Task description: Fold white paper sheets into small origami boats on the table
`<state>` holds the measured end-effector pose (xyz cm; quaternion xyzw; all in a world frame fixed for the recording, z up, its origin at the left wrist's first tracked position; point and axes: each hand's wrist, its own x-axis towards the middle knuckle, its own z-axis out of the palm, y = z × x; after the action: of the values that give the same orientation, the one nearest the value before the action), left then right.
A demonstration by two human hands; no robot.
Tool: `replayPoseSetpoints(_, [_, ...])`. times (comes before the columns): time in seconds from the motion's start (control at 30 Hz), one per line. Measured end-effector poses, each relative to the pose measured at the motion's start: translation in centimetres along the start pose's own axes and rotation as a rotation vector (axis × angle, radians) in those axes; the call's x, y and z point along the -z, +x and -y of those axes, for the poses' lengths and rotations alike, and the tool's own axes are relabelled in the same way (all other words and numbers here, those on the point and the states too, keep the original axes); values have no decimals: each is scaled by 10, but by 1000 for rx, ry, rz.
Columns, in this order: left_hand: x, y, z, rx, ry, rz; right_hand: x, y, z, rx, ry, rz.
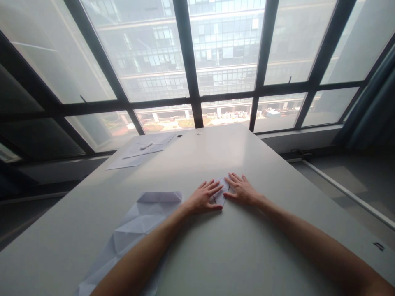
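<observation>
A small folded piece of white paper (221, 193) lies flat on the table between my hands. My left hand (206, 197) rests on its left side, fingers spread and pressing down. From the other side, my right hand (240, 190) lies on its right edge, its fingers also stretched out. Both palms face down, and parts of the paper are hidden under the fingers. Beneath and beside my left forearm is a larger creased sheet of white paper (135, 222), with fold lines across it; the arm covers part of it.
Several flat white sheets (132, 158) lie at the far left of the white table (197, 164), with a small white pen-like object (146, 146) on them. Two small round marks or holes sit near the far edge. Large windows stand behind, and a dark curtain (367, 98) hangs at right.
</observation>
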<state>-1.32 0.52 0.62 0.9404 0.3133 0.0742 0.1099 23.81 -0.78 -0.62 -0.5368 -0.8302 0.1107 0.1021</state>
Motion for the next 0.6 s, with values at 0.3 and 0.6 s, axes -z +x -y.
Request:
replayPoseSetpoints(0.3, [0,-1,0,-10,11,-13,1,0,0,14,-8,-6])
replayPoseSetpoints(0.6, [1,-1,-1,-26,6,-26,-2,0,-2,39,5,-21])
